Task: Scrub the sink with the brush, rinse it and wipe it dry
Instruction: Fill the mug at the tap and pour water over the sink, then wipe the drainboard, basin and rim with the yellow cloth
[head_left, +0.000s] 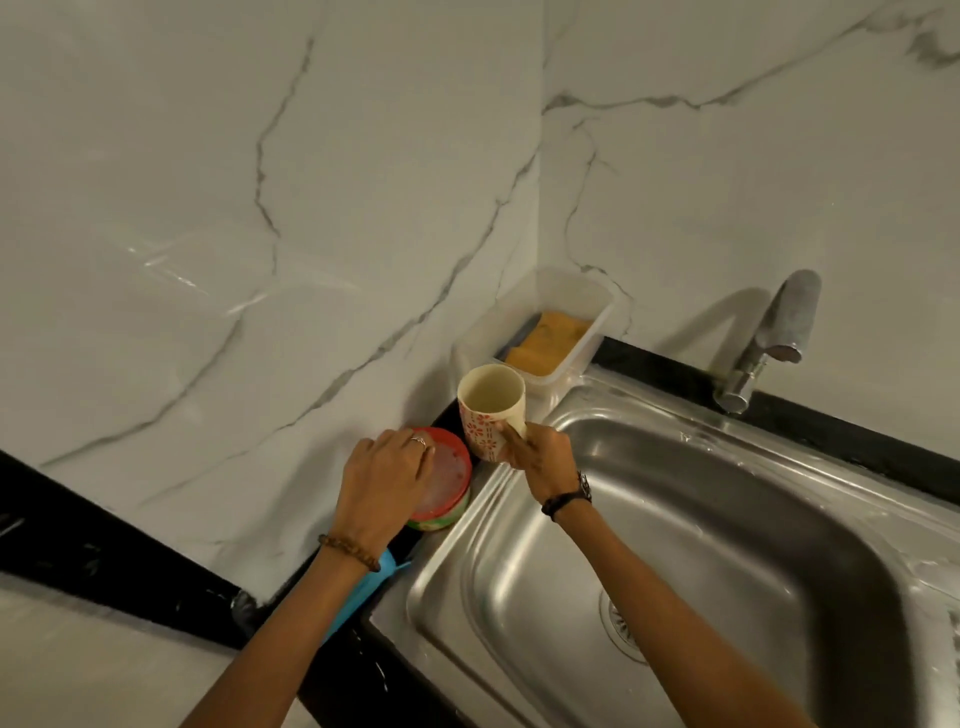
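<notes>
Stainless steel fills the lower right: the sink (675, 519) is the biggest thing here, a rounded basin with a flat rim, its drain grate at about five o'clock in the bowl and the tap (769, 343) standing at one o'clock on the back edge. It looks wet and streaked, so I judge it slick under a brush and stiff enough to take hard scrubbing. Next in size, a clear plastic tub (597, 312) sits at twelve o'clock from the basin's left corner, holding a yellow sponge (548, 340). A blue handled object (374, 582), possibly the brush, lies at nine o'clock beside the sink under the left forearm; too little of it shows to be sure. If it is, I would expect light, rigid plastic, best taken by the handle end. The cream cup (491, 410) with red flowers is held at the sink's ten o'clock corner, light but likely breakable. The right hand (540, 452) has its fingers curled round the cup's handle side. The left hand (384, 478) lies over the red-rimmed round tin (447, 483), fingers bent down around its lid, apparently gripping it.
</notes>
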